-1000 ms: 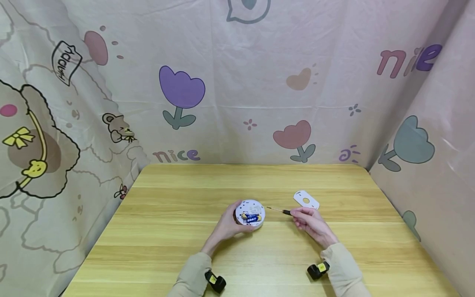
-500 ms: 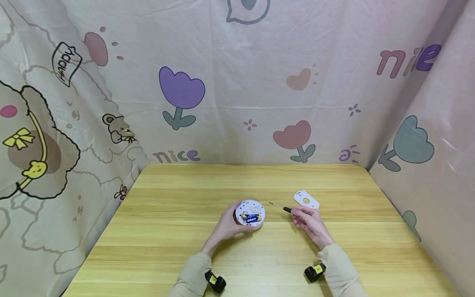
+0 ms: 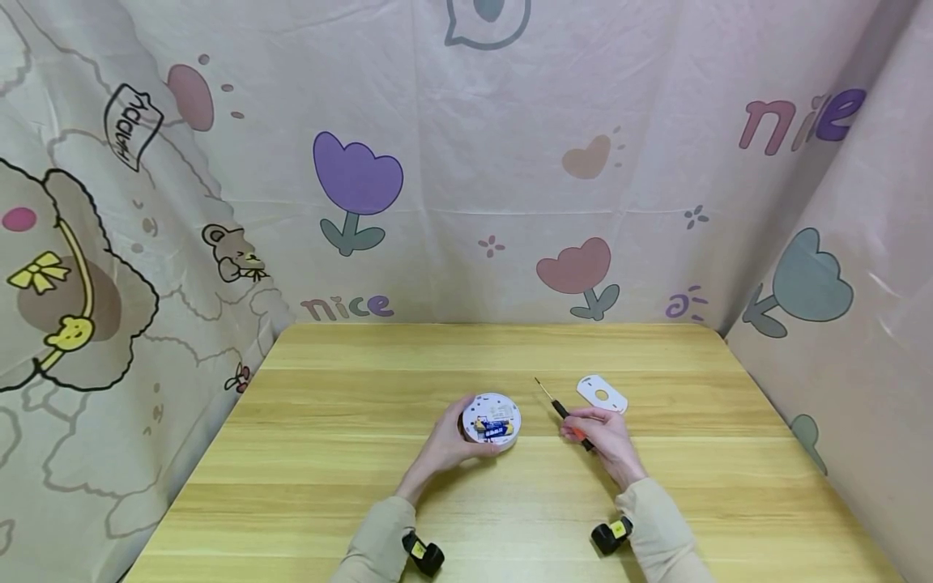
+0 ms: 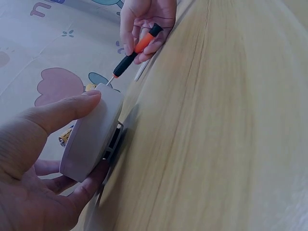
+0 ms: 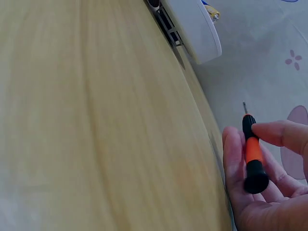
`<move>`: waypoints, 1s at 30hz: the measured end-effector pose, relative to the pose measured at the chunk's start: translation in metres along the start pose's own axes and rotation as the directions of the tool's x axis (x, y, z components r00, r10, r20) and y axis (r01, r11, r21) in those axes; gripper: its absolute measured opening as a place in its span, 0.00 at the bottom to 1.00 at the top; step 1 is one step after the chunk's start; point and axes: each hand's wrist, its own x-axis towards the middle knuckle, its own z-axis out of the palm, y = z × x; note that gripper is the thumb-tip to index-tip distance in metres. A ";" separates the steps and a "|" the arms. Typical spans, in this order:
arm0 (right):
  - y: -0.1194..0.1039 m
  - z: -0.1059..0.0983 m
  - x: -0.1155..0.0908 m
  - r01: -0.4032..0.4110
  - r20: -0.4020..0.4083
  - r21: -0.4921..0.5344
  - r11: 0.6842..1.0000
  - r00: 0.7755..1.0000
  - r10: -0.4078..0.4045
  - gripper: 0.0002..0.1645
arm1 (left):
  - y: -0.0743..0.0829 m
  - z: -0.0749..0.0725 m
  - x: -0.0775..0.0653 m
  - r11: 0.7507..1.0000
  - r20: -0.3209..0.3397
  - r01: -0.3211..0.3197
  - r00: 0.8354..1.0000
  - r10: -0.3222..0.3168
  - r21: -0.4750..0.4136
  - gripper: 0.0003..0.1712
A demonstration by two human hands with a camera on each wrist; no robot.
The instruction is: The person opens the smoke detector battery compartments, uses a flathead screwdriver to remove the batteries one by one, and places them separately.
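A round white battery-powered device (image 3: 503,407) sits at mid-table, its upper face showing blue-and-yellow batteries (image 3: 496,429). My left hand (image 3: 440,445) grips it by the side, thumb on the near edge and fingers round the far side. In the left wrist view its smooth side wall (image 4: 94,130) shows under the thumb. To its right, my right hand (image 3: 605,441) holds a small black-and-orange screwdriver (image 5: 253,149) between thumb and fingers. The screwdriver's thin shaft points away and to the left, apart from the device.
A white oblong plate (image 3: 594,389) with a round hole lies on the wooden table (image 3: 350,389) just beyond my right hand. Printed cloth (image 3: 452,162) hangs behind the table and along both sides.
The screwdriver has swung from pointing left at the device to pointing up and away, and its orange handle now shows. My right hand has shifted slightly left; my left hand stays put.
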 end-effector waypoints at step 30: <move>0.002 0.015 0.006 0.146 -0.138 -0.738 0.658 0.923 -0.360 0.07 | -0.001 0.000 0.000 1.000 -0.002 -0.008 1.000 0.008 0.002 0.61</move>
